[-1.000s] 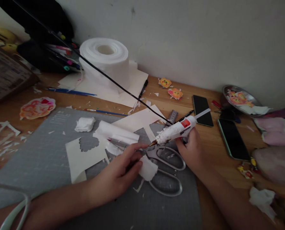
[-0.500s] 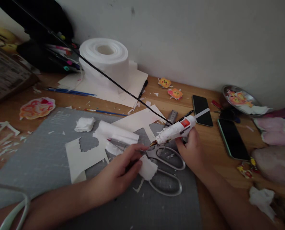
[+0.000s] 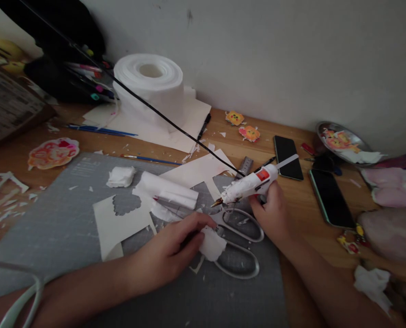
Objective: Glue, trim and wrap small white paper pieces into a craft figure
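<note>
My right hand [image 3: 273, 209] is wrapped round the handle of a white hot glue gun [image 3: 249, 186], whose brass nozzle points left and down. A translucent glue stick [image 3: 287, 161] sticks out of its back. Between the fingertips of my left hand [image 3: 185, 241] is a small white paper piece [image 3: 213, 244] with a scalloped edge. The nozzle tip is just above my left index finger, apart from the paper. Under both lie scissors [image 3: 238, 269] with grey handles; the paper hides part of them.
A grey cutting mat [image 3: 69, 218] carries a cut-out paper sheet [image 3: 109, 228], a rolled white tissue [image 3: 168, 189] and a folded wad [image 3: 120, 176]. Behind stands a large tissue roll [image 3: 148, 95]. Two phones [image 3: 331, 199] and a metal bowl [image 3: 321, 141] lie right. A black cord [image 3: 168, 120] crosses the view.
My left hand has moved slightly down and right with the paper piece, away from the nozzle. The glue gun has shifted a little left and barely turned.
</note>
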Available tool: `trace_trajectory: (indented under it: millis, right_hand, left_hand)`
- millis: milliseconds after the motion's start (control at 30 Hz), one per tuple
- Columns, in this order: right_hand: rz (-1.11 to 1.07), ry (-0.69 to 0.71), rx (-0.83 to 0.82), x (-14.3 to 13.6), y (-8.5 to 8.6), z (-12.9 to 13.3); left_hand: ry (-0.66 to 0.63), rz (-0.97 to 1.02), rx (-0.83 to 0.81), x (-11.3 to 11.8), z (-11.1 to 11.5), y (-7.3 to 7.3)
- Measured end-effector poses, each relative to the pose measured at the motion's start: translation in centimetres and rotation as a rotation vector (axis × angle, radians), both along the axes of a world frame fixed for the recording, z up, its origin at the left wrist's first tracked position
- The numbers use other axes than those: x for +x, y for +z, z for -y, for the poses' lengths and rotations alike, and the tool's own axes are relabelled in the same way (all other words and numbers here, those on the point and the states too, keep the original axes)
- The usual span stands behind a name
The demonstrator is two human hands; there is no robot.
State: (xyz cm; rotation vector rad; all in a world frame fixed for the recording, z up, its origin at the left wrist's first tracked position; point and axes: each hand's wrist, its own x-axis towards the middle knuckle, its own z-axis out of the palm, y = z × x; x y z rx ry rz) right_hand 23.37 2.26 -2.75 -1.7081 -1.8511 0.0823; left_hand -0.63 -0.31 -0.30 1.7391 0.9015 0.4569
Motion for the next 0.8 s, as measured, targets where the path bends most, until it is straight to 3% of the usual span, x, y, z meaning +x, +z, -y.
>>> trace_trajectory:
  millis: [367, 600, 800]
  right_hand:
    - [-0.060, -0.033, 0.003, -0.2, -0.4, 0.1]
    - [-0.432, 0.060, -0.165, 0.5, 1.7, -0.1]
    - [-0.749, 0.134, -0.231, 1.7, 0.8, -1.6]
  left_hand:
    - [0.016, 0.018, -0.011, 0.0, 0.0, -0.2]
    - [-0.008, 0.015, -0.022, 0.0, 0.0, -0.2]
    - [-0.007, 0.001, -0.037, 0.1, -0.1, -0.2]
